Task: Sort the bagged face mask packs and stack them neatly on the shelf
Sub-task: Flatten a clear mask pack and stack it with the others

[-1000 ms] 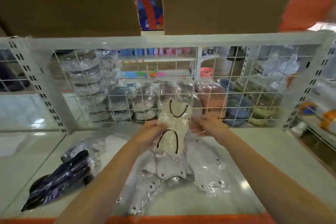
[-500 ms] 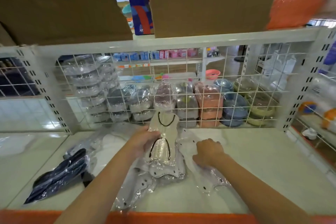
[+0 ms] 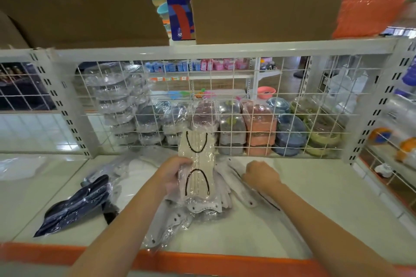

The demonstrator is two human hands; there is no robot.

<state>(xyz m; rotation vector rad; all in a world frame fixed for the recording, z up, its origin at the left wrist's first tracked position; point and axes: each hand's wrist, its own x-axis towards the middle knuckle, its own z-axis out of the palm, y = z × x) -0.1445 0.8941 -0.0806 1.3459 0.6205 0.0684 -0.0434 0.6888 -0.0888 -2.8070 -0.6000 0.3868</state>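
Left hand (image 3: 173,174): gripping the beige mask pack (image 3: 197,164), standing it upright over the white packs (image 3: 202,204) at shelf (image 3: 326,198) centre.
Right hand (image 3: 261,175): curling closed on another bagged pack (image 3: 245,189) at 3 o'clock of the beige one.
Dark packs (image 3: 76,204): lying apart at 9 o'clock.
Risk: the film looks slippery, so I'm expecting the loose pile could be sliding towards the orange shelf edge (image 3: 225,258) at 6 o'clock.
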